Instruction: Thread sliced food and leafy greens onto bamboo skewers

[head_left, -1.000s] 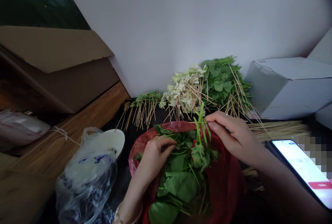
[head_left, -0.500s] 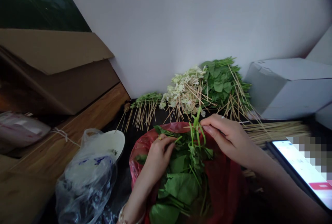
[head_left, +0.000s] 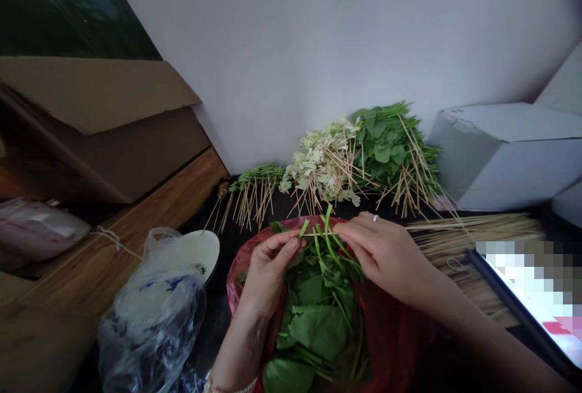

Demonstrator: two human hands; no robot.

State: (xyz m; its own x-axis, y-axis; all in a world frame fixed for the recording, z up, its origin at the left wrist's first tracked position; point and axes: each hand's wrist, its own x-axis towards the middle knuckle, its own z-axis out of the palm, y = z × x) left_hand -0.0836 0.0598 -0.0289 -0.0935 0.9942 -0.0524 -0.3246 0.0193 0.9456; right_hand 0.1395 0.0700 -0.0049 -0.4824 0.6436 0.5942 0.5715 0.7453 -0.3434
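Observation:
Over a red plastic bag (head_left: 239, 258) filled with loose leafy greens (head_left: 321, 327), my two hands work close together. A thin wooden skewer (head_left: 313, 234) runs level between them, with several green stems across it, their leaves hanging into the bag. My left hand (head_left: 269, 268) is closed, thumb and forefinger pinching a green stem (head_left: 304, 228) at the skewer's left end. My right hand (head_left: 386, 250) pinches the skewer beside the bunched stems (head_left: 326, 232); its fingertips partly hide the skewer. Whether the left stem is pierced I cannot tell.
Along the wall lie skewered leafy greens (head_left: 386, 138), skewered pale cabbage (head_left: 321, 159) and skewered green stalks (head_left: 259, 176). Bare skewers (head_left: 482, 229) and a lit phone or tablet (head_left: 531, 302) are at right. A white bowl (head_left: 207, 250) and clear plastic bag (head_left: 150, 326) stand left.
My left hand has risen and brought its stem up to the skewer. My right hand has shifted slightly lower and nearer the left, closing the gap between them.

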